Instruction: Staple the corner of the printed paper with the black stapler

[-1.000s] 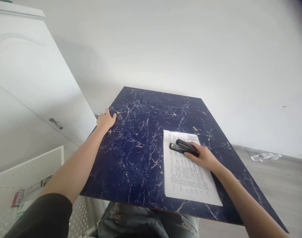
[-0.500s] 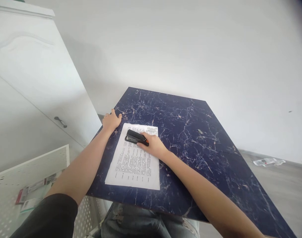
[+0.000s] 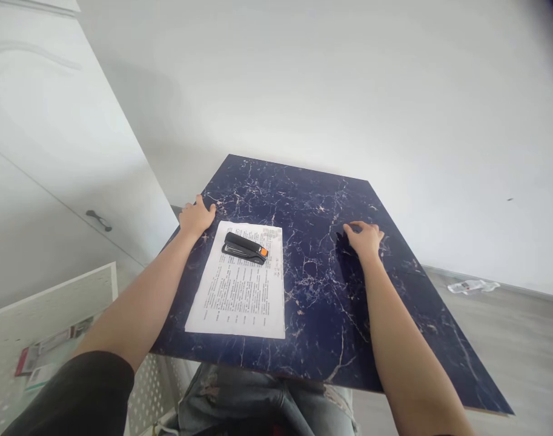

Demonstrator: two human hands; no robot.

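Observation:
My left hand [image 3: 197, 217] rests on the left edge of the dark blue marbled table [image 3: 303, 200], thumb and fingers apart, holding nothing. A black stapler [image 3: 245, 247] with an orange patch on its end lies on printed sheets of paper [image 3: 244, 303], nobody touching it. Out to the right, my right hand [image 3: 364, 238] is over the table, its thumb and forefinger brought together in a pinch. Whatever may be between those fingertips is too small or hidden to make out.
To the left stand a white cabinet [image 3: 53, 151] with a dark handle [image 3: 99, 220] and a white perforated bin [image 3: 115, 281] holding packages. A pale wall [image 3: 303, 79] rises behind the table. Clear plastic packaging [image 3: 473, 286] lies on the floor at right.
My right hand has let go of the stapler and moved right, to where a small object lay on the table. The stapler stays on the paper. My left hand keeps its place.

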